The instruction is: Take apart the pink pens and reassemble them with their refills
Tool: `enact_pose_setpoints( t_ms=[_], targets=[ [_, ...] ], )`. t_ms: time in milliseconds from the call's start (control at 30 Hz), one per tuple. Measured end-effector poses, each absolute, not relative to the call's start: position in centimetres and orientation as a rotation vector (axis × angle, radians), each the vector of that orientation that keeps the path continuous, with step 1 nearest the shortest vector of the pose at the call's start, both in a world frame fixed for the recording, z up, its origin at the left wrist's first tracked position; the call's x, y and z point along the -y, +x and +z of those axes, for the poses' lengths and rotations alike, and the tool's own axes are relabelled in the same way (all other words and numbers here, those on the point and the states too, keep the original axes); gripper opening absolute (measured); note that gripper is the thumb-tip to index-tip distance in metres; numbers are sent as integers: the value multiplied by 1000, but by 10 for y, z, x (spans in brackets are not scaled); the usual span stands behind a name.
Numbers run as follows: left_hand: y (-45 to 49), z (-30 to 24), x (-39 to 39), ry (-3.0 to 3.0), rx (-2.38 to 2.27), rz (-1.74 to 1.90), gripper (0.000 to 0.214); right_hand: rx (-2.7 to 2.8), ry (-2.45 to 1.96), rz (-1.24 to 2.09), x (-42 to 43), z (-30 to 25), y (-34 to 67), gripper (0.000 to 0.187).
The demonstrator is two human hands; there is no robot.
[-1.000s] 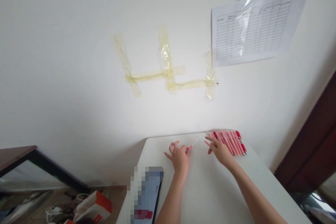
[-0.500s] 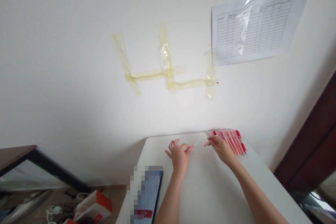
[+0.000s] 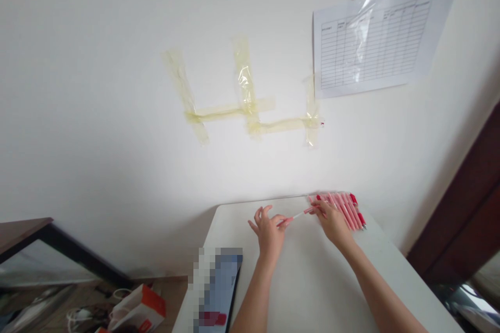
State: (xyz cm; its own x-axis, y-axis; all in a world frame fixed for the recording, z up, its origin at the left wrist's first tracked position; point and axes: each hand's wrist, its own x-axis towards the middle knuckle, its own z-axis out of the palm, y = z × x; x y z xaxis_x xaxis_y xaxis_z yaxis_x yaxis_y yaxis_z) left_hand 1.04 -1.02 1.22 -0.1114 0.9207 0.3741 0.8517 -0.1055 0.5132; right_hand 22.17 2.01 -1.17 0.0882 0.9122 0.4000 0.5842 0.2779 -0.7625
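Observation:
My left hand (image 3: 269,232) pinches one end of a thin pink and white pen refill (image 3: 295,216) above a white table (image 3: 312,291). My right hand (image 3: 333,222) holds a pink pen barrel (image 3: 311,210) at the refill's other end; the two parts meet between my hands. A row of several pink pens with red caps (image 3: 344,209) lies on the table at the far right, just beside my right hand.
A dark blurred flat object (image 3: 216,286) lies at the table's left edge. A wall with yellowed tape strips (image 3: 246,93) and a taped paper form (image 3: 371,41) rises behind the table. A red and white bag (image 3: 136,309) sits on the floor at left. A dark wooden door (image 3: 464,218) stands at right.
My right hand lifted a pink barrel from the row and brought it left to meet the refill held in my left hand. The camera barely moved.

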Motion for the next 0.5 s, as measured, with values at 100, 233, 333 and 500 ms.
enact_pose_setpoints(
  t_ms=[100, 233, 333, 500],
  targets=[
    [12, 12, 11, 2037, -2000, 1034, 9, 1616, -1403, 409, -20, -13, 219, 29],
    [16, 12, 12, 2054, -1967, 1042, 9, 1651, -1411, 372, -19, -14, 214, 29],
    [19, 11, 13, 2072, -1948, 1050, 8, 1712, -1414, 325, -17, -14, 211, 27],
    [21, 10, 14, 2089, -1927, 1064, 7, 1779, -1473, 230, -10, -7, 206, 23]
  ],
)
